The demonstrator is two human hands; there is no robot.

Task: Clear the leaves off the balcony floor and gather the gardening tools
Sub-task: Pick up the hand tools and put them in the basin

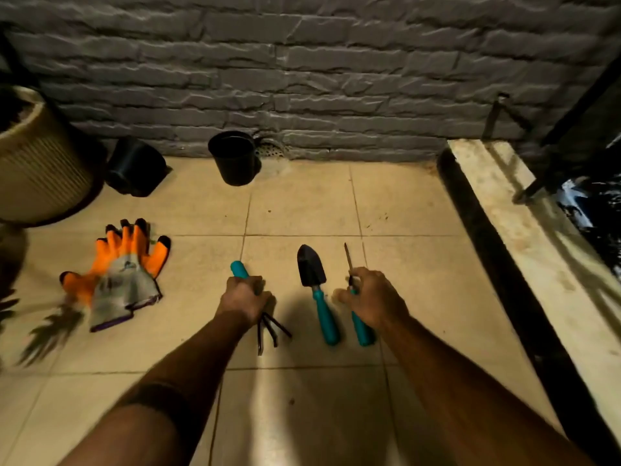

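Tool-gathering is under way: the left hand (243,295) grips the teal-handled claw rake (258,307), the right hand (371,297) pinches a narrow teal-handled weeder (356,297). Next, lift the teal-handled black trowel (317,290) lying on the tiled floor (302,203) between them.

Three teal-handled tools on the balcony floor.
My trowel (316,290) lies flat, blade pointing away; hand rake (258,307) left of it, narrow tool (356,304) right.

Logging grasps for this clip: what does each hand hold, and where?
Left hand grips the hand rake around its teal handle. Right hand holds the narrow tool where shaft meets handle.
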